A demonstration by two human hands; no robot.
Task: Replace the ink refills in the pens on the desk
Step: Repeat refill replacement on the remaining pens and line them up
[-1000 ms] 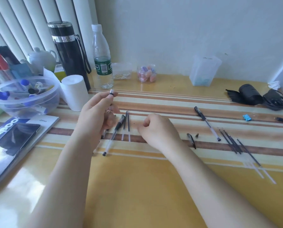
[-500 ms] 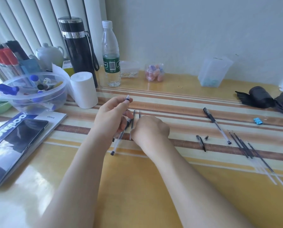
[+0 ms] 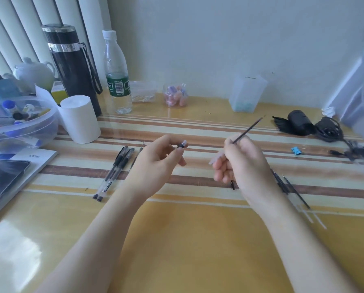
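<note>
Above the striped yellow counter (image 3: 198,240), the left hand (image 3: 155,166) is curled round a pen barrel (image 3: 182,144), one end poking out toward the right hand (image 3: 242,166). The right hand pinches a single ink refill (image 3: 247,130) with its tip slanting up and away, seemingly to line the two up. Two gel pens (image 3: 115,170) lie side by side left of the left hand, probably grouped apart, spare refills (image 3: 293,191) lie just behind the right wrist within easy reach, and a small black pen part (image 3: 232,185) sits below the right hand, likely left off until the refill is in.
</note>
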